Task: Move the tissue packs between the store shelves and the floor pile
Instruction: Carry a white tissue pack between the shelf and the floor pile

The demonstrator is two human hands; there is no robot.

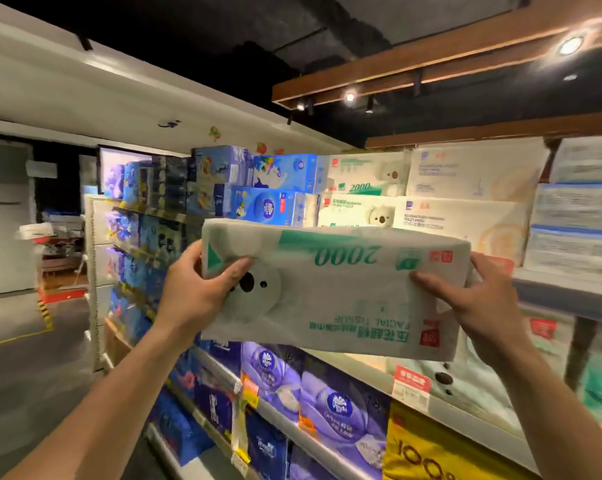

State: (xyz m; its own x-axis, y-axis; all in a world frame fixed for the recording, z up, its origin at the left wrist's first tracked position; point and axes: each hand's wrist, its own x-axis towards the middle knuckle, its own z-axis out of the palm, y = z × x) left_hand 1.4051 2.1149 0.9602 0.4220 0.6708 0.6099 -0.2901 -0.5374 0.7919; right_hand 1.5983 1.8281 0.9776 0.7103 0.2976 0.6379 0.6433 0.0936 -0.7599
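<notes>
I hold a large white and green tissue pack [337,292] upside down in front of me, at chest height before the shelves. Its print shows a koala and "2000". My left hand [195,292] grips its left end, thumb across the front. My right hand [472,299] grips its right end, thumb on the front face. Behind it, matching koala packs [365,183] are stacked two high on the upper shelf. The floor pile is out of view.
Blue tissue packs [275,188] sit left of the koala packs, cream packs [466,188] to their right. Purple packs [341,403] fill the lower shelf, with a yellow pack [421,452] beside them. The shelf edge [362,372] carries price tags. An aisle floor [26,358] opens at left.
</notes>
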